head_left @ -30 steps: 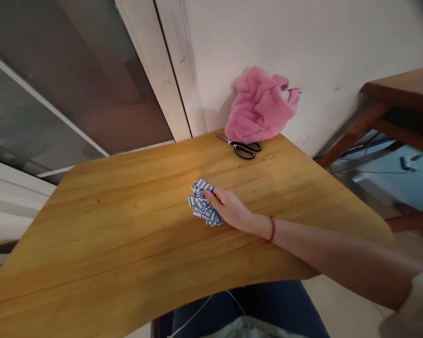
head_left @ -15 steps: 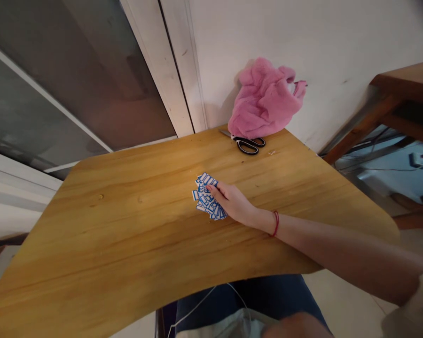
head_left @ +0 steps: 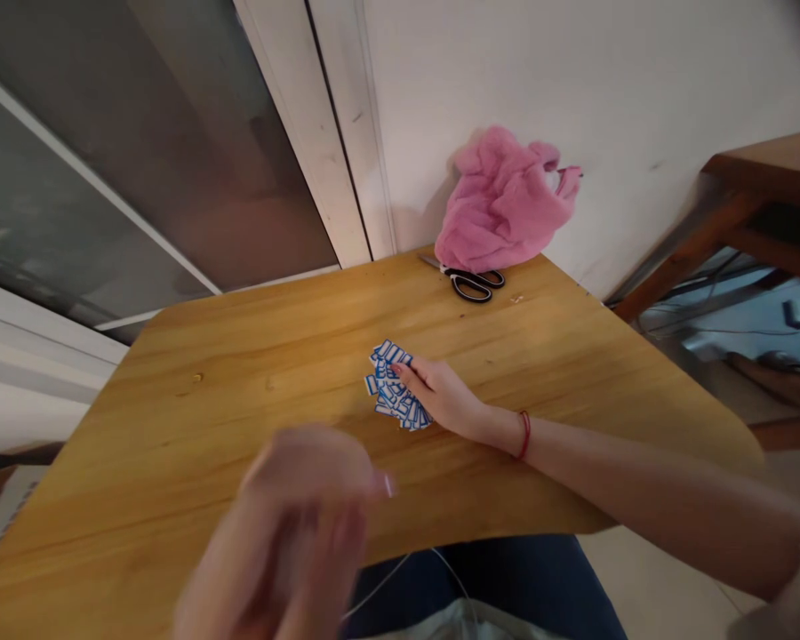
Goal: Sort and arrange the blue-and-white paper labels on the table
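My right hand (head_left: 444,398), with a red cord at its wrist, is closed on a fanned bunch of small white labels with blue borders (head_left: 396,391). Its thumb presses on top of them, low over the middle of the wooden table. My left hand (head_left: 300,516) is raised in the near foreground, left of and closer to me than the labels. It is smeared by motion; its fingers look curled, and whether anything is in them does not show.
Black-handled scissors (head_left: 472,283) lie at the table's back edge, beside a pink fluffy cloth (head_left: 507,200) against the wall. A small yellowish bit (head_left: 198,378) lies on the wooden table (head_left: 173,462) at left. Another wooden piece of furniture (head_left: 740,191) stands at right.
My left hand has come up from the bottom edge and moved left over the near side of the table. My right hand still holds the labels; the view has tilted slightly.
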The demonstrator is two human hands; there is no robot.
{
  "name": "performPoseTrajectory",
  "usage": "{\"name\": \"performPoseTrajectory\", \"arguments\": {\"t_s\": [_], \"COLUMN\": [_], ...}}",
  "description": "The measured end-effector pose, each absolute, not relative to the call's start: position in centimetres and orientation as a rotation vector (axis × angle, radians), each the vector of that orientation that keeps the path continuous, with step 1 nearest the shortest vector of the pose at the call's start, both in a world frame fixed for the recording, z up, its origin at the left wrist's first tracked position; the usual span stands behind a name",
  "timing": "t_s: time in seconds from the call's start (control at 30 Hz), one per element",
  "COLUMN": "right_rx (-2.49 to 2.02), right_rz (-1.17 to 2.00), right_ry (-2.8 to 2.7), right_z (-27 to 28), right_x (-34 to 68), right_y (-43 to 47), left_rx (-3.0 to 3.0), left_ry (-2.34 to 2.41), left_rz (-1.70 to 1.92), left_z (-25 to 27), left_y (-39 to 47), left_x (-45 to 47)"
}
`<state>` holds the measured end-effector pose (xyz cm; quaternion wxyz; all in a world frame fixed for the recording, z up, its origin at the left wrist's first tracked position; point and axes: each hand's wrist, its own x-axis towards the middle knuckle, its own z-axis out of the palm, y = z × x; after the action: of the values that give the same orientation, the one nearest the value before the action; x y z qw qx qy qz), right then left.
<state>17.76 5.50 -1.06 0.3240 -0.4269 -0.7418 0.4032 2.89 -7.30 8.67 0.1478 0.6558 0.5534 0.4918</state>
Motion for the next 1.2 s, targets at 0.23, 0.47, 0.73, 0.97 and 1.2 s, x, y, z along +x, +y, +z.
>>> {"name": "performPoseTrajectory", "arguments": {"t_s": [0.23, 0.47, 0.73, 0.97, 1.2], "right_rx": [-1.055, -1.022, -1.027, -1.059, -0.980], "right_rz": [1.053, 1.059, 1.149, 1.122, 1.120], "right_ry": [-2.071, -2.181, -2.252, -2.297, -2.348], "right_z": [-0.5, -0.2, -0.6, -0.4, -0.5], "right_x": [17.8, 18.0, 18.4, 18.1, 18.2], "right_y": [5.2, 5.2, 5.0, 4.6, 4.5], "left_rx": [1.745, 1.273, 1.246, 1.250, 1.336], "left_ry": [1.496, 1.273, 1.255, 1.277, 1.315], "left_rz": [1.157, 1.117, 1.038, 1.143, 1.133], "left_z": [3.5, 1.3, 0.9, 1.3, 1.6], "left_y": [3.2, 2.2, 1.9, 1.9, 2.0], "left_x": [-0.3, 0.9, 0.6, 0.7, 0.4]}}
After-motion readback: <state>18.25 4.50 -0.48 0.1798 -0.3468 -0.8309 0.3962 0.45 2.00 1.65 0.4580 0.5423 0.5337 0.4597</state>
